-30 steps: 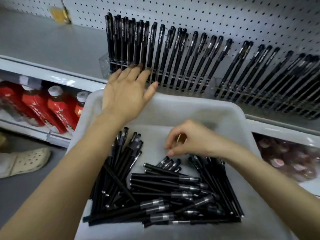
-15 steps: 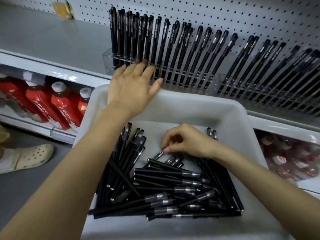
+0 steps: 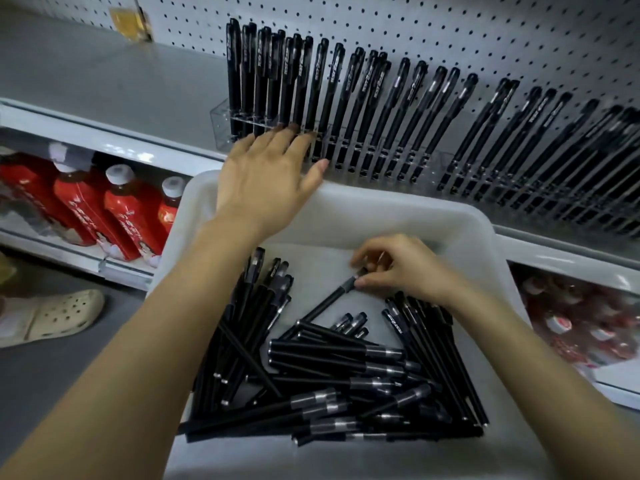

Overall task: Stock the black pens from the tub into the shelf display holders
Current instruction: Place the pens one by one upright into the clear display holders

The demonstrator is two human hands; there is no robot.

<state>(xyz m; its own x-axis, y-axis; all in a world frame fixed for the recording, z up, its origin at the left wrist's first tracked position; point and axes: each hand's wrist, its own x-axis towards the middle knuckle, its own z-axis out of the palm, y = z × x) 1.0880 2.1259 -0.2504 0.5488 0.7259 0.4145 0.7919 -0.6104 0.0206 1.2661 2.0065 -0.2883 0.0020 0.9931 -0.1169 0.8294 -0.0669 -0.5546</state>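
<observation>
Right hand [image 3: 398, 268]: thumb and forefinger curled, pinching the upper end of one pen [image 3: 330, 297]. The pen slants down-left, and its lower end meets the pile [image 3: 329, 355].

Left hand [image 3: 266, 178]: fingers straight and slightly spread, holding nothing. The fingertips are at the front of the clear holder [image 3: 221, 123], and the palm is above the far rim of the tub [image 3: 415, 209].

Tub: white, in front of the shelf edge, with loose black pens heaped across its floor.

Holder row: stocked pens [image 3: 234, 71] stand in slots along the pegboard [image 3: 450, 29] (caps up, leaning back).

Below the shelf [image 3: 86, 81] — red bottles [image 3: 114, 213]; a pale shoe [image 3: 55, 317] on the floor.
</observation>
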